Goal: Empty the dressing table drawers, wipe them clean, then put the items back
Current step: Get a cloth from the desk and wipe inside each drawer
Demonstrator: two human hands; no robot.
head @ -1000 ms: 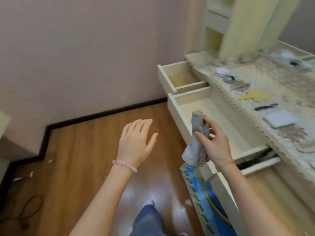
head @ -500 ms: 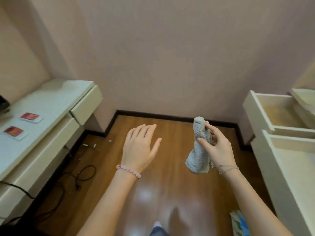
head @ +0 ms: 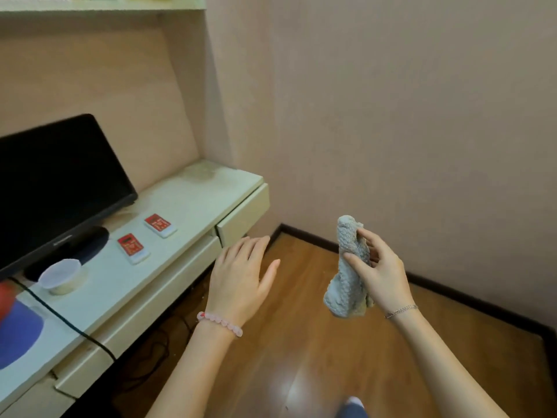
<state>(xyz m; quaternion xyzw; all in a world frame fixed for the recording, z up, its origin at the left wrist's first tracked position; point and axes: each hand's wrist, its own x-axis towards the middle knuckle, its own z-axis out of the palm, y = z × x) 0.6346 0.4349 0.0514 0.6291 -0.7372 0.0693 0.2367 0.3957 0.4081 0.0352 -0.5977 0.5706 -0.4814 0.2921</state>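
A grey textured cloth [head: 346,276] hangs bunched in the air at centre right. My right hand [head: 378,276] holds it, fingers and thumb curled round its upper part. My left hand [head: 241,276] hovers flat beside it over the wooden floor, fingers straight and together, holding nothing. The dressing table and its drawers are out of view.
A cream TV cabinet [head: 187,212] runs along the left wall with a slightly open drawer [head: 244,217]. On it stand a black monitor [head: 57,182], two red-and-white cards [head: 159,225], a white cup [head: 61,276] and a black cable [head: 63,324]. Pink walls meet at the corner ahead.
The view has swung left, away from the dressing table's open drawers and onto the TV cabinet. Both hands keep the same pose, the right still holding the cloth.
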